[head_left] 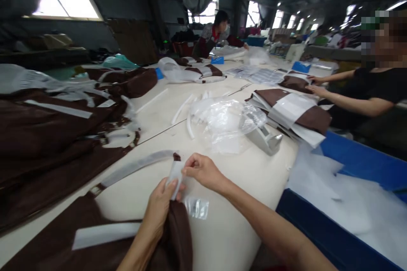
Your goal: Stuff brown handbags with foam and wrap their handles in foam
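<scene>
A dark brown bag (63,228) lies at the lower left, its curved strap wrapped in whitish film (140,163) and arching over the table. My left hand (159,203) is closed around a white wrapping sheet (175,172) near the strap's brown end (177,157). The thumb and fingers of my right hand (203,171) pinch that sheet's right edge. A white strip (104,235) rests across the bag, left of my left wrist. Just below my hands is a small clear plastic packet (199,208). What lies inside the folded sheet is hidden.
More brown bags (41,152) cover the left side. Clear plastic bags (222,120) and a grey tape dispenser (265,139) sit mid-table. A wrapped brown stack (294,112) is beyond, near a co-worker's hands (318,87). White sheets (352,199) fill a blue bin (305,211) at right.
</scene>
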Motion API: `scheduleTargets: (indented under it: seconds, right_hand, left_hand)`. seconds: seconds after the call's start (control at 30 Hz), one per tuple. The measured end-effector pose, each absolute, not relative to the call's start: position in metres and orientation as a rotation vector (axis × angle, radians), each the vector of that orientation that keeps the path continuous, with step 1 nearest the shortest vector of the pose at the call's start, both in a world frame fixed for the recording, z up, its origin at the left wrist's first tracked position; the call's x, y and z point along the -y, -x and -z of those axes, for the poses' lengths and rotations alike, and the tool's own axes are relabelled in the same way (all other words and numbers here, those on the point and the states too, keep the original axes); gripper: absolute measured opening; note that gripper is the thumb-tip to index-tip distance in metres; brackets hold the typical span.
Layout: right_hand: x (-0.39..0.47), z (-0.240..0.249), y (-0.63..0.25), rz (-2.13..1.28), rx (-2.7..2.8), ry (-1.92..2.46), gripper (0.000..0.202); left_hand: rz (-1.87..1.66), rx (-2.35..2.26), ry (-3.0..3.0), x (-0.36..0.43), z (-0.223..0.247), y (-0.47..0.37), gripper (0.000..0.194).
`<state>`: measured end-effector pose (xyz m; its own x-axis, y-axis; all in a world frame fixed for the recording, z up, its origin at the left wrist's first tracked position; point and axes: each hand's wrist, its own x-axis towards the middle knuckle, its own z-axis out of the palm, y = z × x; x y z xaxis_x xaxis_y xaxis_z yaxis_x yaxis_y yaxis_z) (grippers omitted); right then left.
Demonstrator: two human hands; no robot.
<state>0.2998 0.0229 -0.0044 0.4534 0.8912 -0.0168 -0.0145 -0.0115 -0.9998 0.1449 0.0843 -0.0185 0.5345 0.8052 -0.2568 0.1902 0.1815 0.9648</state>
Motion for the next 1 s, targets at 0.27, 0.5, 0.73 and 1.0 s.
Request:
scheduleTargets:
  seconds: [0.27,0.5,0.73,1.0]
  right_hand:
    - [0.115,-0.035,-0.431,-0.237,0.774,1.793,0.023]
    - [0.143,-0.053,-0.514,-0.161,0.674,2.062,0.030]
    - [0.127,-0.041,-0.520,-0.339,0.563,2.029,0.032]
    - [0.144,-0.049,-0.509,-0.291,0.434,1.927,0.032]
  left_hand:
    - [-0.404,-1.016,-1.190,-0.089,0.025,-0.148,0.059]
    - [-0.384,-0.970,-1.194,-0.093,0.030,-0.148,0.061]
    - [-0.420,-0.959,-1.227,-0.091,0.028,-0.147,0.059]
    - [-0.412,-0.960,-1.209,-0.092,0.029,-0.145,0.061]
